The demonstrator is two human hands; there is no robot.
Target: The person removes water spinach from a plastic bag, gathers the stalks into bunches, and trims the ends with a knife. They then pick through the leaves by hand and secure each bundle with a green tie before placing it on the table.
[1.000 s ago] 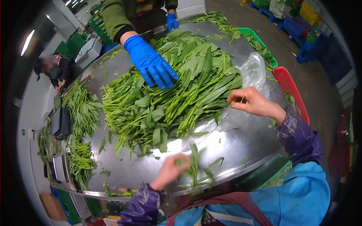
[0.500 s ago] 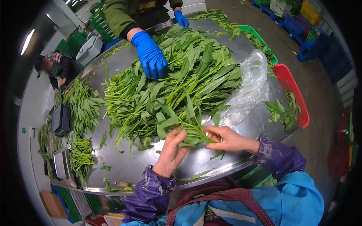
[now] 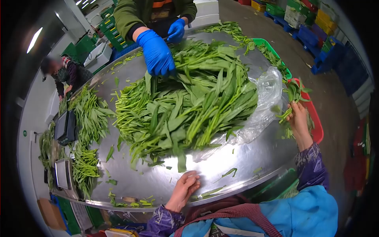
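Observation:
A large heap of leafy green stems (image 3: 197, 118), looking like water spinach, lies on the steel table. My right hand (image 3: 300, 122) is shut on a small bunch of leafy stems (image 3: 294, 93), held beside the red crate (image 3: 306, 106) at the table's right edge. Below the heap, close to the near edge, my left hand (image 3: 184, 190) has loosely bent fingers apart from the thumb, with nothing visible in it. Crumpled clear plastic (image 3: 266, 98) lies between the heap and my right hand.
Across the table (image 3: 130, 177), a co-worker's blue-gloved hand (image 3: 158, 55) grips stems on the heap. Sorted bunches (image 3: 89, 118) and scales (image 3: 65, 126) line the left side. A green crate (image 3: 272, 51) stands at the far right edge. Another person (image 3: 65, 75) works at far left.
My right hand has carried a bunch from the heap rightward to the red crate. My left hand has let go and dropped toward the near edge. The co-worker's gloved hand has lifted stems.

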